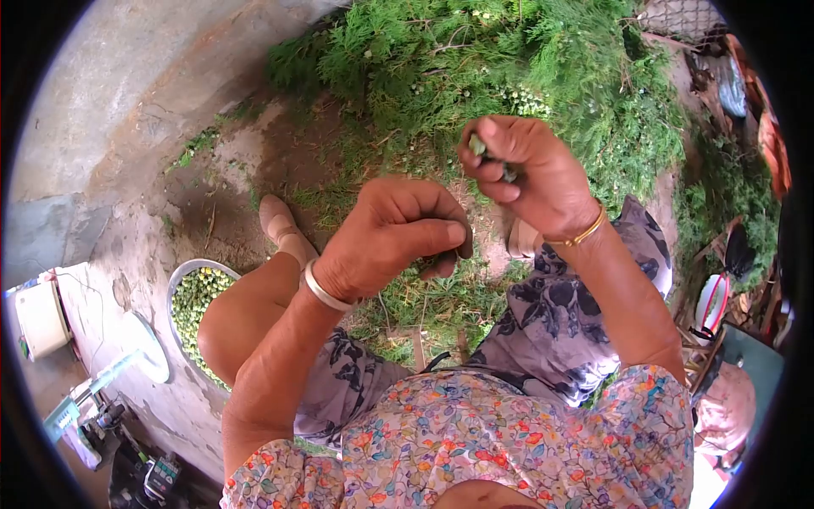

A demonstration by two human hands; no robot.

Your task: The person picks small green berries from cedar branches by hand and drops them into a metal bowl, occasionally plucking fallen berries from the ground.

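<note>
My left hand (392,235), with a silver bangle on the wrist, is closed around a small dark green piece that shows below the thumb. My right hand (526,170), with a gold bangle, is closed on small green seed pods (479,146) that stick out between the fingers. Both hands hover above my lap, over a pile of green leafy branches (509,68) on the ground. A metal bowl (181,280) full of small green pods stands on the ground to my left, partly hidden behind my knee.
Bare concrete and soil lie at the upper left. A white bucket (41,318), a white lid and tools sit at the lower left. Baskets and cloth clutter the right edge. My feet in tan shoes (280,222) rest beside the branches.
</note>
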